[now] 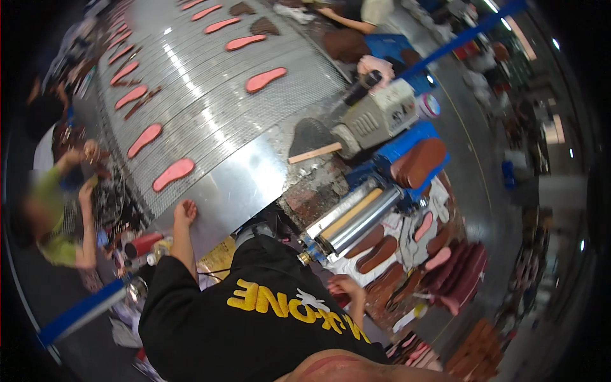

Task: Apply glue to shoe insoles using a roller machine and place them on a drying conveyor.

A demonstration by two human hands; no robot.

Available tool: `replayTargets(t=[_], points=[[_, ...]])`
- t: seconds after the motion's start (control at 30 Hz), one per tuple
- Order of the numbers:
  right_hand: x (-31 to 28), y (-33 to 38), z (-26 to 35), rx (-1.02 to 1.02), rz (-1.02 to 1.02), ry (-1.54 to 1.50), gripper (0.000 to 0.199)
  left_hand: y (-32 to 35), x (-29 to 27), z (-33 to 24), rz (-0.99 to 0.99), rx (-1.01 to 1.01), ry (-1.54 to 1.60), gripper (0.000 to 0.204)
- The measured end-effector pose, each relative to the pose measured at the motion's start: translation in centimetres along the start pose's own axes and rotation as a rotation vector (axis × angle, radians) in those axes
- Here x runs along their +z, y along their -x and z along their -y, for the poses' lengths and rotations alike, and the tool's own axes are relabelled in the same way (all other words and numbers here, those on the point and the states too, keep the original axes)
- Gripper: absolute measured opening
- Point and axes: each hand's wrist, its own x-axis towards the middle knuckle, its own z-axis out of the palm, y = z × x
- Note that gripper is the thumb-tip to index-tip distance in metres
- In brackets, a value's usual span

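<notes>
The left hand point(185, 212) rests flat, fingers loose and holding nothing, on the bare steel lip of the mesh conveyor belt point(210, 102), just below the nearest pink shoe insole point(173, 174). The right hand point(342, 285) hangs near the brown insoles point(375, 249) beside the metal roller machine point(350, 219); whether it grips anything I cannot tell
</notes>
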Motion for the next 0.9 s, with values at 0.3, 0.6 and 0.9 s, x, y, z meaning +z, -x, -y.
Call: replayTargets(t=[0.3,0.6,0.9], points=[[-1.8,21.5,23.3,-1.175,-1.32,0.156,0.026,6.4,15.8,8.9,0.565,0.074,-0.836,0.006],[-0.2,17.7,35.9,-0.669,-1.638,0.545,0.057,12.2,21.1,11.4,0.988,0.225,-1.173,0.005],[-1.2,17.8,34.5,-0.811,-1.558,0.385,0.052,12.7,24.7,11.6,1.072,0.202,-1.31,0.014]])
